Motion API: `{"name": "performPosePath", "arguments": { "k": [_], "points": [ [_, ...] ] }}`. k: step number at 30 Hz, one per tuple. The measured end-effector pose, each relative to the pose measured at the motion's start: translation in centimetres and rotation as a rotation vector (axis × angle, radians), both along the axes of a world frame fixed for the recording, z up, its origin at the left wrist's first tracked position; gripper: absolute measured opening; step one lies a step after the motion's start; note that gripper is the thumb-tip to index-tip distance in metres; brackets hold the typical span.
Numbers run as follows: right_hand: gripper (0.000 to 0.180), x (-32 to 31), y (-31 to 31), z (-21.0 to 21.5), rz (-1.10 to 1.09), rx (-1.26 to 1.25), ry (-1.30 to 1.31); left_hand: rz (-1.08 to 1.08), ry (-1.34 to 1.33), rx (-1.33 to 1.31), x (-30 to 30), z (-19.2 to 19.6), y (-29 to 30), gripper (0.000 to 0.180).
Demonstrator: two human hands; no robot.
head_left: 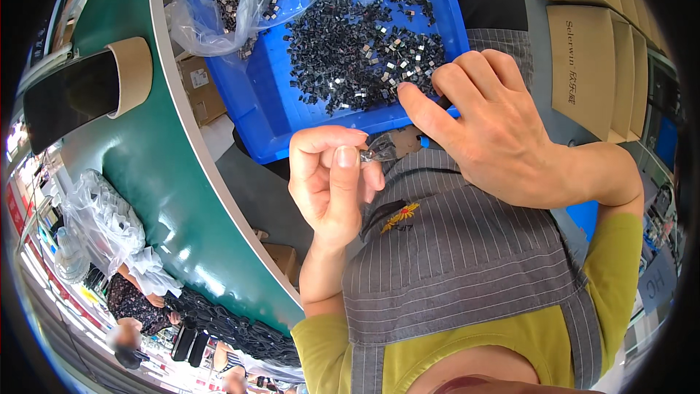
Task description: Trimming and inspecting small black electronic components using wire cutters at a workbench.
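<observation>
1. Head view: your striped apron (467, 263) sits nearest.
2. Your left hand (321, 182) pinches a small clear-and-dark piece (378, 149) between thumb and fingers.
3. Your right hand (496, 131) curls over the blue bin (270, 95); I cannot tell whether it grips anything.
4. Small black-and-silver parts (343, 47) lie loose inside, clear bags (195, 25) beyond.

From my end: I had L hand (324, 186) raised, thumb + fingers pinched | R hand (488, 128) back up, fingers bent, thumb out twd L | R arm (609, 175) bent
</observation>
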State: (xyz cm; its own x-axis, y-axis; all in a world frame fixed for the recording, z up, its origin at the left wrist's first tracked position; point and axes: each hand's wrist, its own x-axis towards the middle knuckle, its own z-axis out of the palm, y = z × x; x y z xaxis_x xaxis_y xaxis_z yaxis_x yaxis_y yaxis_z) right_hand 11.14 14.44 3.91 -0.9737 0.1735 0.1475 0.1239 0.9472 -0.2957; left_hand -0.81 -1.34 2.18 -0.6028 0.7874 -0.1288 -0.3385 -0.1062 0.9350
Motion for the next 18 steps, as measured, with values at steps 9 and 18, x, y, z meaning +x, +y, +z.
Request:
{"name": "performPosePath", "arguments": {
  "k": [9, 18],
  "points": [
    [0.037, -0.3, -0.5, -0.2, -0.053, 0.159, 0.041, 0.119, 0.352, -0.135, 1.3, 0.1, 0.3, 0.012],
    [0.036, -0.4, -0.5, -0.5, -0.063, 0.213, 0.125, 0.138, 0.307, -0.149, 1.7, -0.2, -0.2, 0.014]
  ]
}}
